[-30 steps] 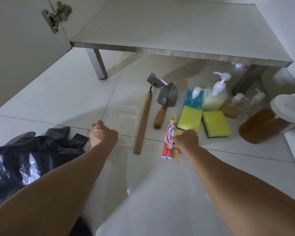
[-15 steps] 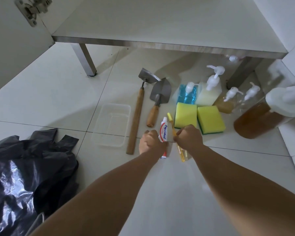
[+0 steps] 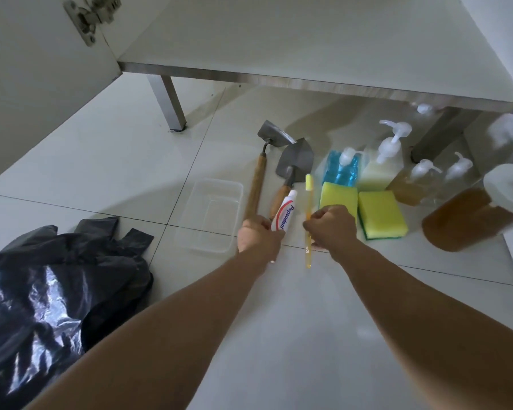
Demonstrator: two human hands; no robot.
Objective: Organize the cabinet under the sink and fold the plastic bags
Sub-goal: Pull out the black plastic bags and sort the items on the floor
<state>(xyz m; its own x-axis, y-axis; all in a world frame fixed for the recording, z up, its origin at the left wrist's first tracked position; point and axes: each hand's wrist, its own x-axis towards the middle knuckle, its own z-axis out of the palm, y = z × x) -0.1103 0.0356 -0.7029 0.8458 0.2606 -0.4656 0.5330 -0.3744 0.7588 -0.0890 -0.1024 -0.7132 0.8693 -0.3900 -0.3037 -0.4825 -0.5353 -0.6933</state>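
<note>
From the head camera, the person is reaching both arms toward a row of things laid out on the floor in front of the open cabinet (image 3: 308, 39). The left hand (image 3: 259, 236) is gripping a toothpaste tube (image 3: 285, 215), cap end pointing away toward the cabinet. The right hand (image 3: 332, 226) is pinching a yellow toothbrush (image 3: 308, 220) at about mid-handle; its long axis is running near to far, bristle head away from the person, roughly parallel to the tube and just beside it.

The clear plastic container (image 3: 211, 214) is lying just left of the left hand, long side also running near to far, so the left hand is the nearer one and the tube would go in with a short sideways move. That looks like the likely next step, though it is only a guess.

A hoe (image 3: 256, 184) and a trowel (image 3: 293, 164) are lying between the container and two yellow sponges (image 3: 379, 214); pump bottles (image 3: 382, 164) are standing behind the sponges, their exact number being hard to tell in the blur at the right edge. The black plastic bags (image 3: 57, 279) are heaped unfolded at the lower left, well apart from both hands.
</note>
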